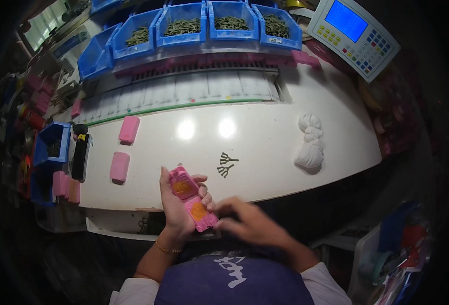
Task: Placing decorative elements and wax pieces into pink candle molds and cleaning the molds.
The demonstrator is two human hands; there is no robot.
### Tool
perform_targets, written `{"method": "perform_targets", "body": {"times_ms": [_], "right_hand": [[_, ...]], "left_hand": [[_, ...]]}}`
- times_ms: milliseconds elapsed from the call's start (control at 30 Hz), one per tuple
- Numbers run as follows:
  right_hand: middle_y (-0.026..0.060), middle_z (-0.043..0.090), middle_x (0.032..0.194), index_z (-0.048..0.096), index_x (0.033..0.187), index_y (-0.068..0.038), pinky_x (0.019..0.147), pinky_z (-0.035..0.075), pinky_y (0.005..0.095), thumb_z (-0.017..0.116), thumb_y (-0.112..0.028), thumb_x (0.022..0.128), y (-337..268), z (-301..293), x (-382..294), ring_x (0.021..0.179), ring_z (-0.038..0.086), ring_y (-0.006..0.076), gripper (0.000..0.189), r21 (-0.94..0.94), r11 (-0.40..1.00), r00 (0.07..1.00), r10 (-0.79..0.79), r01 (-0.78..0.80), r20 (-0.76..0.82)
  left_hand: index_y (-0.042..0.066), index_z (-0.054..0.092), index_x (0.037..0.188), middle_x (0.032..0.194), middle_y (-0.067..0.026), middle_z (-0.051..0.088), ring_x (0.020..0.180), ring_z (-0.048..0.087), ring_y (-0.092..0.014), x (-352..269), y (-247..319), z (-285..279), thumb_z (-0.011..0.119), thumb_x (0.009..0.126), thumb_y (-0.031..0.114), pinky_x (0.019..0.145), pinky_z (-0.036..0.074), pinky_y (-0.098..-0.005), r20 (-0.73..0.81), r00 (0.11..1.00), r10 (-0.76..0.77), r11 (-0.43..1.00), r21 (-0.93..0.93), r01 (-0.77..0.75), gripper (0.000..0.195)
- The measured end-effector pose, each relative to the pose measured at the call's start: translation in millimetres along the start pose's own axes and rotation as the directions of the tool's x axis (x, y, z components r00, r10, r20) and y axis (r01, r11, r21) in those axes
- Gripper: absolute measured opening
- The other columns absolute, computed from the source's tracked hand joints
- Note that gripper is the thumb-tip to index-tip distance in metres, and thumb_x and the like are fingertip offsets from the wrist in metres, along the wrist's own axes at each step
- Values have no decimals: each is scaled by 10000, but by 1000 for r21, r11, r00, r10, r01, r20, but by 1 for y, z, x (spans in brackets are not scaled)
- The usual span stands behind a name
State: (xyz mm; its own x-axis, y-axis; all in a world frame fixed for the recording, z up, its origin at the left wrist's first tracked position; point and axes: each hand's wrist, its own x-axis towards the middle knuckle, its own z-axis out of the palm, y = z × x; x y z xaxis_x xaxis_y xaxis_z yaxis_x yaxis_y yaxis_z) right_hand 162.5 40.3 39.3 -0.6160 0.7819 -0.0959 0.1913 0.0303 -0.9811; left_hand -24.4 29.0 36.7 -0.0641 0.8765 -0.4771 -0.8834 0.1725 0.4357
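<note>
My left hand (176,206) holds a pink two-part block (192,199), opened out like a small case, with an orange patch on each inner face. At the block's lower right end is my right hand (249,223), blurred, its thumb and forefinger a little apart; whether they touch the block I cannot tell. Two small green branched pieces (227,164) lie on the white tabletop (262,148) beyond my hands. To the left lie two closed pink blocks, one farther (129,129) and one nearer (120,166). A tied white cloth bundle (310,142) rests at the right.
Blue bins (230,32) with many green pieces line the back. A control panel with a lit screen (354,38) stands at the back right. Left are a black object (80,158), another blue bin (53,145) and upright pink blocks (59,183). An open drawer (114,227) sits below the table edge.
</note>
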Motion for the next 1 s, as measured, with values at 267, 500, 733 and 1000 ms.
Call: {"method": "perform_targets", "body": {"times_ms": [267,500,733,1000], "right_hand": [[216,578,1243,579,1236,-8,1025,403,462,610,-121,866,39,-184,40,1103,551,374,388,-739,460,584,-456,-492,-672],[159,628,1243,603,1239,-42,885,516,394,615,33,719,-4,-105,26,1058,602,319,526,-877,411,673,-724,248,-149],[-4,683,1212,731,1008,-83,653,497,287,661,-90,730,-18,-36,28,725,568,204,286,-690,316,665,-675,651,318],[26,710,1155,736,1014,-78,642,517,293,636,-26,734,-18,-29,30,732,630,209,302,-727,368,706,-673,579,222]], "left_hand": [[-47,478,1278,606,-74,496,497,514,-207,5,-5,12,299,941,680,514,469,-361,65,982,-176,951,269,153,821],[-7,468,1325,628,-84,507,513,526,-212,7,-1,10,303,964,608,528,477,-370,47,987,-153,945,298,133,732],[21,582,1231,899,-83,648,833,630,-182,10,-17,6,304,1008,499,773,528,-304,72,991,-112,935,345,81,595],[30,609,1138,984,-107,673,743,658,-173,7,-13,15,338,1017,473,701,559,-305,75,994,-83,939,339,53,533]]}}
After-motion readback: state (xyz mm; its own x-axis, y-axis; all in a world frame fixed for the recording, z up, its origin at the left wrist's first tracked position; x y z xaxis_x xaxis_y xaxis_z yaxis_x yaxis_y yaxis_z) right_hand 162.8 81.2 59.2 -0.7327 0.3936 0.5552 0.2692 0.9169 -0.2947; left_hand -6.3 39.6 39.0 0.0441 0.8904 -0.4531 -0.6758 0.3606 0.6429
